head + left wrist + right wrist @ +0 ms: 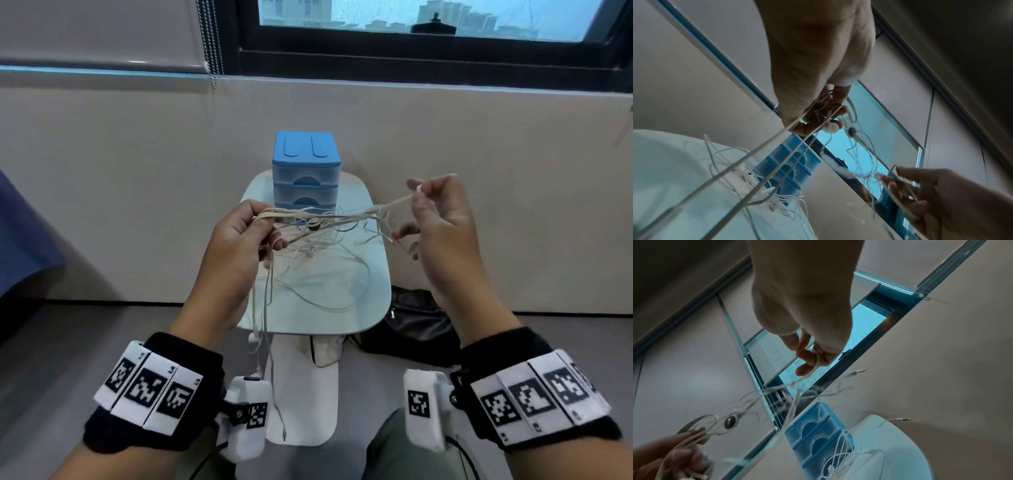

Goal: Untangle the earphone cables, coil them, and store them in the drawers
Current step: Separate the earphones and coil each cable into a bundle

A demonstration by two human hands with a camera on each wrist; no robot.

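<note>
The left hand point(239, 236) grips bunched cables point(318, 219); the right hand point(438, 219) pinches one strand. Nothing is coiled yet, and the drawers point(306, 178) are closed.

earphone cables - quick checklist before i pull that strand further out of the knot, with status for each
1. Left hand grips the bundle of thin white earphone cables: ok.
2. Right hand pinches one strand, stretched between the hands: ok.
3. Knot loosened: not ok; strands cross in a clump near the right hand.
4. Hanging ends free of snags: cannot tell; several trail over the near edge of the small white table, one dangling well below it.
5. Blue plastic drawer unit ready to receive coils: not ok; the visible drawers are closed.
6. Any cable coiled: not ok; loose loops lie on the table.
</note>
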